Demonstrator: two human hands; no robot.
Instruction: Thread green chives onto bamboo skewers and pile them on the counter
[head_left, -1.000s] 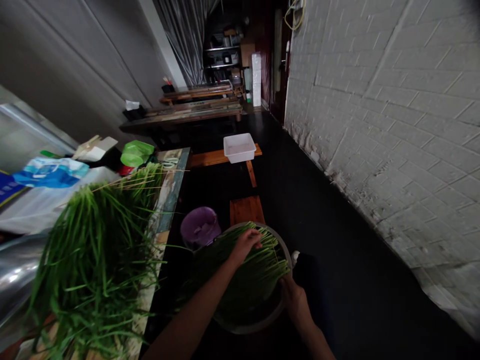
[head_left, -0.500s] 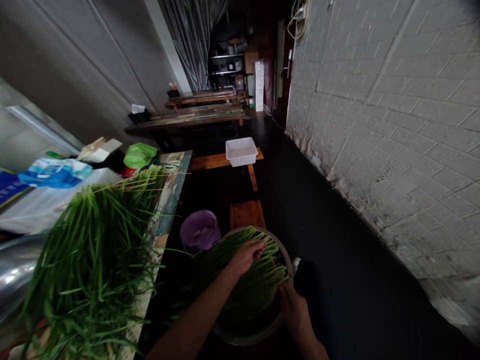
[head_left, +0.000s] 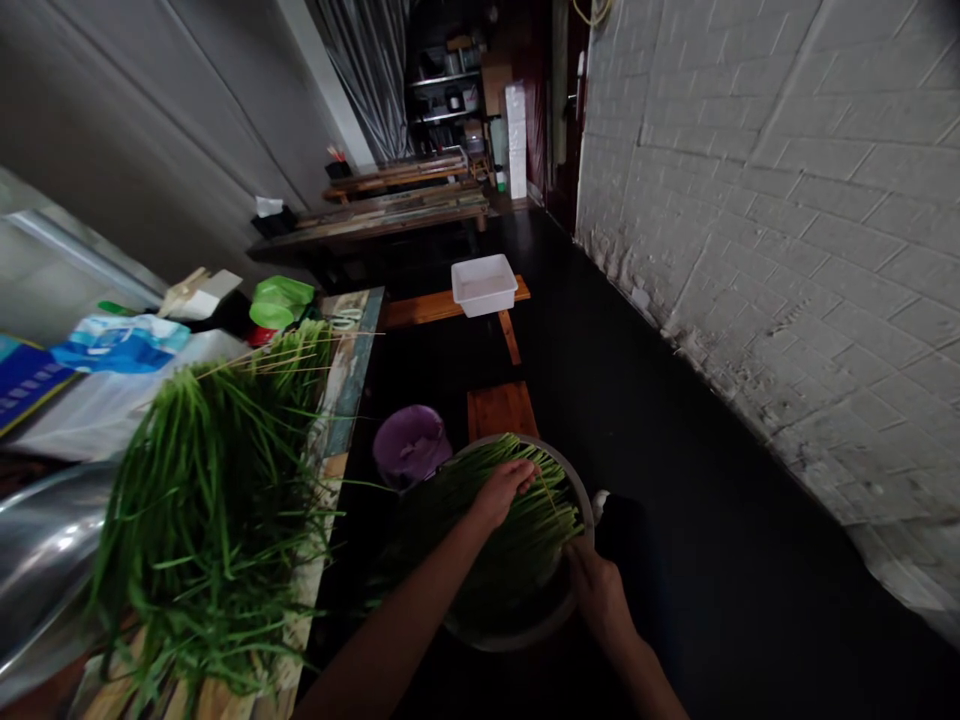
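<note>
Green, long-leaved stalks (head_left: 217,480) lay heaped at eight o'clock on the wooden surface (head_left: 350,375), some straying limply past its edge. Toward seven stood a purple bucket (head_left: 409,445). At six, the round basin (head_left: 525,640) held more greens (head_left: 517,565), their pale ends (head_left: 557,490) fanned toward two o'clock. Over those ends the left hand (head_left: 510,487) curled; whether it pinched any I could not tell. At five, the right hand (head_left: 598,588) bent at the basin's edge, its hold likewise unclear. Single stalks looked light and pliant, probably easily bruised, slippery if wet; the firmer pale ends seemed the place to grip.
</note>
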